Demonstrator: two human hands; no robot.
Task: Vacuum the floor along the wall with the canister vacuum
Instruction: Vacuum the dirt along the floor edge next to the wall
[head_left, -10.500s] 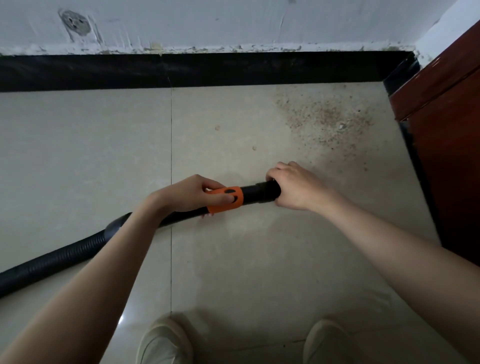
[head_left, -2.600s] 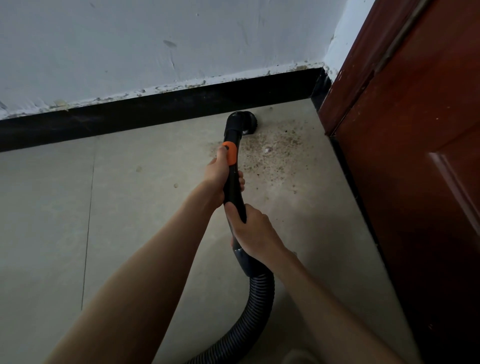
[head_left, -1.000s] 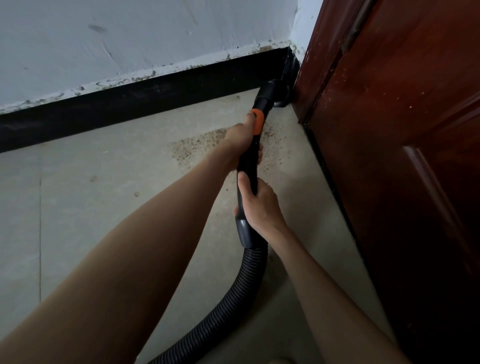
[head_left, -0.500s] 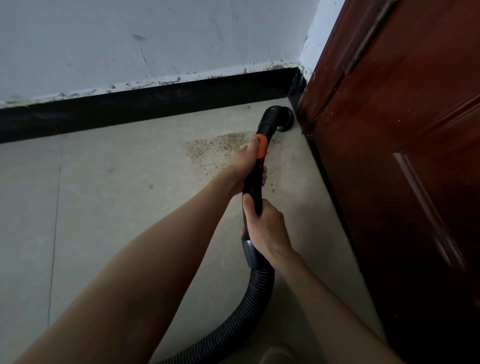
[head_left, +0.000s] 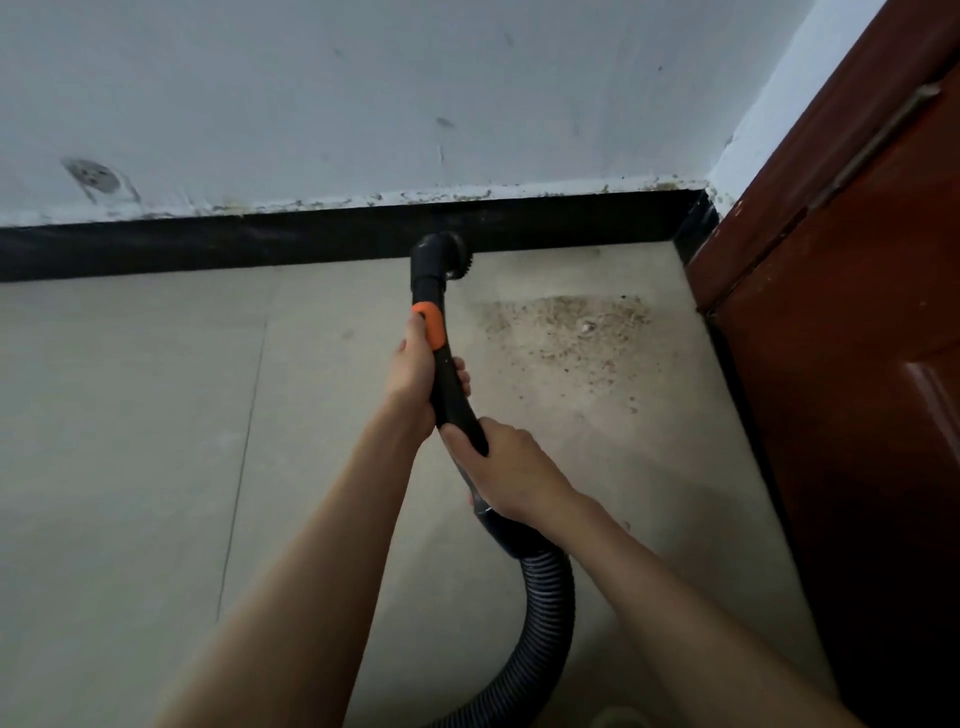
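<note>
Wall (head_left: 363, 93) is running across the top, with a round scuffed mark (head_left: 93, 174) at far left and a black baseboard (head_left: 208, 244) sitting under it. Beige tile floor (head_left: 130, 441) is showing one grout line at left. Left hand (head_left: 415, 379) is gripping the black wand (head_left: 452, 395) just below the orange collar (head_left: 430, 325), fingers wrapping round it. Nozzle (head_left: 439, 254) is sitting on the floor, touching the baseboard, left of the dirt. Right hand (head_left: 506, 475) is clamping the wand lower down, just above where the ribbed hose (head_left: 545, 613) is joining; hose is curving down out of frame. Dirt patch (head_left: 566, 327) is lying on the floor right of the nozzle, near the corner, apart from it. Red-brown door (head_left: 841, 338) is filling the right edge.
</note>
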